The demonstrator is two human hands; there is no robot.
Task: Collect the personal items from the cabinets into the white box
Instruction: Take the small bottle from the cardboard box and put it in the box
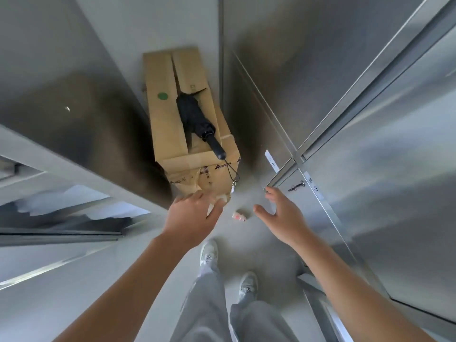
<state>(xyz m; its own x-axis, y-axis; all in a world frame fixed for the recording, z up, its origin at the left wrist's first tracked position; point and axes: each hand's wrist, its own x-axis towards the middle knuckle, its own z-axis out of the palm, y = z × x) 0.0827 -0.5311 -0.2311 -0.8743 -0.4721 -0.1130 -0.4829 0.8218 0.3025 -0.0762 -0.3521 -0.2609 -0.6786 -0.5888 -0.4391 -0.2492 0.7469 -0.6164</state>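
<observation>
A small pink item [238, 215] lay at nine o'clock from the spread, empty right grip [283, 215], nearer it; left grip [195, 213] clutched a pale object [218, 202].

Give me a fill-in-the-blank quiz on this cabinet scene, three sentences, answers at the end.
1. The folded umbrella lying on the cardboard box is coloured ___.
2. The round sticker on that box is coloured ___.
3. The right hand, fingers spread, holds ___.

Missing words: black; green; nothing.
</observation>
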